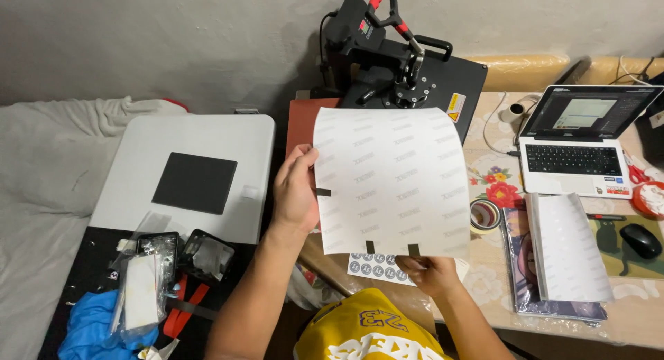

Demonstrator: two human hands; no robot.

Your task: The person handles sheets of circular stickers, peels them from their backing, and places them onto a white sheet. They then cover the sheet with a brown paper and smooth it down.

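the left hand [294, 194] holds the large white sheet of paper with faint grey repeating marks [391, 180] at its left edge, fingers closed on it beside a small dark tab. the right hand [429, 271] holds the same sheet at its near edge, its grip pinched on the paper close to two more dark tabs. the sheet is lifted up, in the middle of the scene, above the near edge of the tabletop with the flowered plastic cover [494, 187], and its far end curves toward the black heat press machine with red handle [398, 62]. under the near edge of the sheet a small white sheet with round blue and white stickers [377, 269] is partly visible.

just right of the sheet lies a roll of tape [485, 215], then a stack of white sheets on a printed cover [567, 253]. further right are an open silver laptop [577, 135] and a black computer mouse [640, 240].

to the left there is a white folding tabletop [228, 135] with a flat black square pad [195, 183] on it. near to it, on a dark surface, lie clear plastic bags with small things [162, 253], red straps [183, 311] and a blue cloth [86, 329].
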